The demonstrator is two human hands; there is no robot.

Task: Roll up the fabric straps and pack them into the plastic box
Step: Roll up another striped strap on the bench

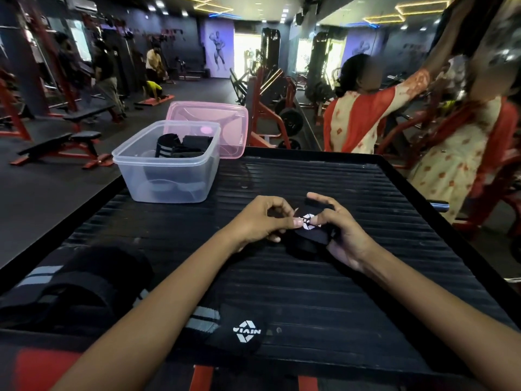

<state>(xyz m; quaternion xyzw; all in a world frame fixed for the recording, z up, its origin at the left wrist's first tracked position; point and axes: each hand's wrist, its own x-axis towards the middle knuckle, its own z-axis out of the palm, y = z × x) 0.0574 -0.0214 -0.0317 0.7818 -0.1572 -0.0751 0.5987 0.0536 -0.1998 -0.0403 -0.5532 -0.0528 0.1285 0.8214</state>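
Nearest us, at the front edge of the black ribbed platform, lies a loose strap, black w/ grey stripes and a white logo patch facing up; our left forearm crosses over part of it. Left of that sits a heap of more straps, same black fabric w/ grey bands, piled loosely, so we can't count them.

Mid-platform, both hands work one rolled strap. Our left hand pinches its top end btwn thumb and fingertips, right at the white logo. Our right hand curls round the roll's body from the right side, thumb meeting the left thumb at the logo, index finger lifted above. The roll is black and compact, resting on or just above the ribbed surface; can't tell which.

Further back, on the platform's far-left corner, stands the clear plastic box, open-topped. Inside it we see packed straps, at least one rolled upright w/ grey stripes showing, the others dark and hard to separate. Nothing lies btwn the hands and the box. The pink lid leans upright behind the box, touching its far rim.

Beyond: gym floor w/ red-framed benches at left, weight racks in the middle, a person in a red-and-cream outfit at right, near the platform's far edge, more ppl well away at the back.
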